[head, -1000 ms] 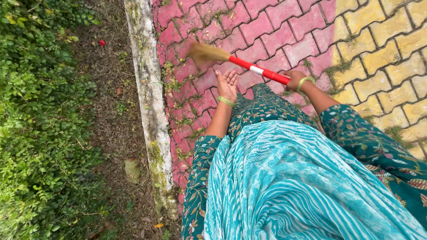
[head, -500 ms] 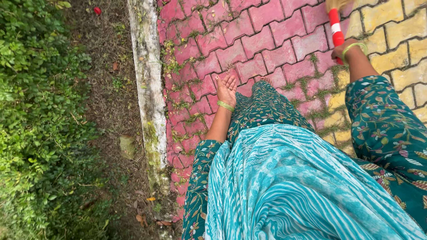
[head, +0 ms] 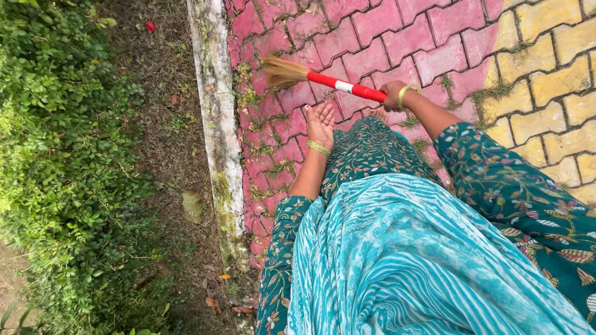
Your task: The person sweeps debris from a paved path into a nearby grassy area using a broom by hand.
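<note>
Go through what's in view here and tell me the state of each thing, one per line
Broom: held by its red handle, bristles down on the pink pavers near the kerb.
Right hand: closed around the handle.
Left hand: open, empty, fingers straight.
Pavers: weeds growing in the joints.
Kerb: stained, mossy.
Hedge: green, leafy.

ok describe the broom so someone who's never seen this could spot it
On the pink paving, just right of the pale curb, the broom lies slanted in the right hand. It has tan bristles and the only bright red handle with a white band.
</note>
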